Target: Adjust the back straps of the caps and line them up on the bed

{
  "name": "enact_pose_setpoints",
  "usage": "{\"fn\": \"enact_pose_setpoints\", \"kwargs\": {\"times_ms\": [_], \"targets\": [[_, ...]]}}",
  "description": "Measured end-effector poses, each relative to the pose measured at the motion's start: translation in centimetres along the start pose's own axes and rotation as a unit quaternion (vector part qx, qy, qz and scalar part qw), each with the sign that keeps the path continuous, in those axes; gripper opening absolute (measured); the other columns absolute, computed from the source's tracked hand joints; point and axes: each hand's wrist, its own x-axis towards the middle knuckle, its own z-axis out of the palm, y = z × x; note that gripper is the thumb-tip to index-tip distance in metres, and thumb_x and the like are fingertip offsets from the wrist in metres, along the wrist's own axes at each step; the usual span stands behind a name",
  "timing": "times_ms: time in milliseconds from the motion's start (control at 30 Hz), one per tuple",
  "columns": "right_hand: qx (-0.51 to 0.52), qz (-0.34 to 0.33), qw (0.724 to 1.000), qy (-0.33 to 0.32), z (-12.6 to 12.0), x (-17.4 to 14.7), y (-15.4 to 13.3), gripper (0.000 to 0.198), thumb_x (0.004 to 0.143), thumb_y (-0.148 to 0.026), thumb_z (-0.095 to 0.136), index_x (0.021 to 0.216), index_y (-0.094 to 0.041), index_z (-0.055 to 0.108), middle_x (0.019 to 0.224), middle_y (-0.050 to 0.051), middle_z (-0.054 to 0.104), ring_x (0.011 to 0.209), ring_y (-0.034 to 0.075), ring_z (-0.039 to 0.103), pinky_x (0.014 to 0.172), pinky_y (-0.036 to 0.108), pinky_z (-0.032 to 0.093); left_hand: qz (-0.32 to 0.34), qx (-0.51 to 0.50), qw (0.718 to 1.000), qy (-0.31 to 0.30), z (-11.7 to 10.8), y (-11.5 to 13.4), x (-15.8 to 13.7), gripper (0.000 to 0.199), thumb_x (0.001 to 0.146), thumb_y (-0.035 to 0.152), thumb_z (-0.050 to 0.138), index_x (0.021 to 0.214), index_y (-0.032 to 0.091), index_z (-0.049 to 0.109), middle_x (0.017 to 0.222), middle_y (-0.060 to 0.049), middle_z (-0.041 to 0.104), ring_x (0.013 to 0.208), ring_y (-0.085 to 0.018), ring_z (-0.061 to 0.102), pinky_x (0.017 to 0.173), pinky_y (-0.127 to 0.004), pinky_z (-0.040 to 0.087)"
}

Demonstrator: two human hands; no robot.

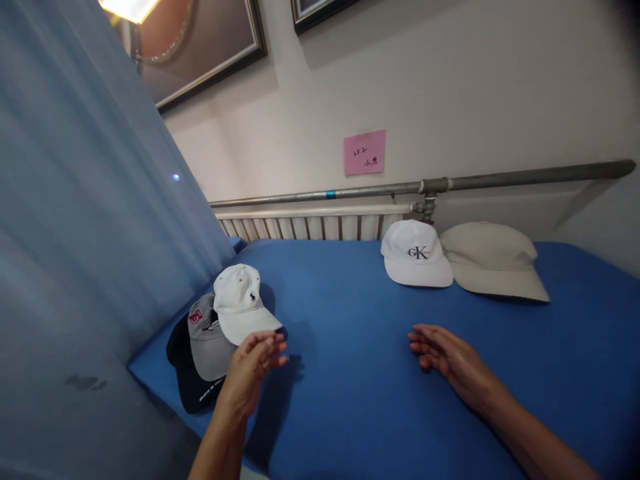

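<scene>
My left hand (253, 368) hovers by the brim of a white cap (239, 297) with a small dark horse-rider emblem. Its fingers are loosely bent and apart, holding nothing. That cap overlaps a grey cap (207, 350) with a red letter patch, which lies over a black cap (187, 380) with white lettering on its brim. On the right, my right hand (445, 360) is above the blue surface, empty, fingers slightly curled and open. Beyond it sit a white cap with black "CK"-like letters (414, 257) and a beige cap (493, 260), side by side and touching.
The caps lie on a blue-covered bed or table (345, 373). A light blue curtain (85, 220) hangs along the left. Behind are a white radiator (315, 223), a metal pipe (370, 191), a pink note (365, 153) on the wall and framed pictures (210, 47).
</scene>
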Motion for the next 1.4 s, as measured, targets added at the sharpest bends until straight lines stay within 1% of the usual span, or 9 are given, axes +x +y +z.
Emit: {"fn": "enact_pose_setpoints", "kwargs": {"times_ms": [167, 267, 400, 533, 633, 833, 1100, 1233, 1400], "targets": [[0.055, -0.007, 0.998, -0.018, -0.6, 0.7, 0.8, 0.007, 0.073, -0.014, 0.07, 0.078, -0.014, 0.065, 0.071, 0.007, 0.068, 0.057, 0.015, 0.063, 0.043, 0.022, 0.048, 0.018, -0.023, 0.996, 0.086, 1.4, 0.3, 1.7, 0.015, 0.079, 0.002, 0.057, 0.087, 0.01, 0.065, 0.087, -0.011, 0.072, 0.08, -0.021, 0.071, 0.068, -0.034, 0.059], [0.185, 0.002, 0.983, 0.009, -1.0, 2.1, 0.7, 0.012, 0.071, -0.009, 0.069, 0.081, -0.014, 0.063, 0.072, 0.007, 0.068, 0.055, 0.017, 0.064, 0.042, 0.024, 0.047, -0.042, 0.012, 0.999, 0.006, 4.0, -1.3, 2.0, 0.014, 0.079, 0.003, 0.058, 0.089, 0.01, 0.065, 0.09, -0.012, 0.072, 0.08, -0.022, 0.071, 0.067, -0.033, 0.059], [0.252, -0.039, 0.964, 0.077, -2.0, 4.8, -0.2, 0.014, 0.077, -0.006, 0.06, 0.084, -0.018, 0.058, 0.074, 0.002, 0.067, 0.061, 0.016, 0.067, 0.05, 0.025, 0.052, -0.106, 0.047, 0.985, -0.129, 10.3, -4.4, 2.2, 0.014, 0.077, 0.005, 0.065, 0.09, 0.01, 0.066, 0.092, -0.013, 0.072, 0.076, -0.02, 0.071, 0.064, -0.029, 0.058], [0.314, -0.038, 0.946, 0.078, -2.7, 7.3, -1.0, 0.012, 0.08, -0.007, 0.057, 0.083, -0.019, 0.054, 0.083, 0.004, 0.066, 0.067, 0.016, 0.067, 0.054, 0.026, 0.055, -0.154, 0.052, 0.968, -0.192, 16.6, -8.2, 3.2, 0.012, 0.077, 0.003, 0.063, 0.087, 0.01, 0.064, 0.081, -0.012, 0.072, 0.065, -0.018, 0.07, 0.057, -0.027, 0.057], [0.351, -0.029, 0.934, 0.065, -2.6, 9.2, -1.5, 0.011, 0.083, -0.009, 0.053, 0.08, -0.019, 0.052, 0.085, 0.004, 0.064, 0.068, 0.015, 0.067, 0.054, 0.025, 0.055, -0.165, 0.007, 0.967, -0.195, 18.9, -10.8, 4.4, 0.015, 0.077, 0.0, 0.06, 0.087, 0.011, 0.061, 0.075, -0.008, 0.071, 0.061, -0.016, 0.069, 0.056, -0.025, 0.056], [0.376, 0.001, 0.926, 0.046, -1.8, 13.3, -2.4, 0.012, 0.091, -0.015, 0.047, 0.08, -0.018, 0.05, 0.078, 0.005, 0.063, 0.061, 0.011, 0.062, 0.051, 0.02, 0.05, -0.199, -0.038, 0.947, -0.25, 18.4, -11.9, 5.8, 0.015, 0.081, 0.001, 0.059, 0.093, 0.009, 0.062, 0.081, -0.01, 0.073, 0.063, -0.015, 0.069, 0.06, -0.026, 0.057], [0.326, 0.051, 0.944, 0.029, -0.7, 16.6, -3.5, 0.02, 0.094, -0.028, 0.047, 0.077, -0.018, 0.046, 0.061, 0.0, 0.056, 0.043, 0.009, 0.049, 0.038, 0.017, 0.037, -0.239, -0.048, 0.928, -0.28, 18.1, -12.1, 6.6, 0.016, 0.077, 0.008, 0.068, 0.093, 0.009, 0.067, 0.084, -0.011, 0.073, 0.067, -0.017, 0.068, 0.062, -0.027, 0.056], [0.278, 0.012, 0.958, 0.066, -0.1, 17.0, -3.4, 0.017, 0.091, -0.021, 0.051, 0.075, -0.018, 0.045, 0.056, -0.002, 0.054, 0.044, 0.008, 0.052, 0.038, 0.015, 0.036, -0.24, -0.052, 0.925, -0.289, 18.2, -12.2, 6.8, 0.018, 0.075, 0.011, 0.071, 0.093, 0.011, 0.067, 0.084, -0.01, 0.073, 0.067, -0.016, 0.068, 0.063, -0.027, 0.056], [0.183, -0.097, 0.971, 0.117, 0.4, 15.1, -2.2, 0.017, 0.079, -0.021, 0.062, 0.076, -0.02, 0.046, 0.052, -0.008, 0.053, 0.042, 0.008, 0.052, 0.035, 0.014, 0.033, -0.198, -0.063, 0.94, -0.271, 17.9, -11.7, 7.2, 0.017, 0.076, 0.011, 0.069, 0.093, 0.011, 0.066, 0.081, -0.009, 0.073, 0.064, -0.016, 0.068, 0.059, -0.026, 0.056]]}}
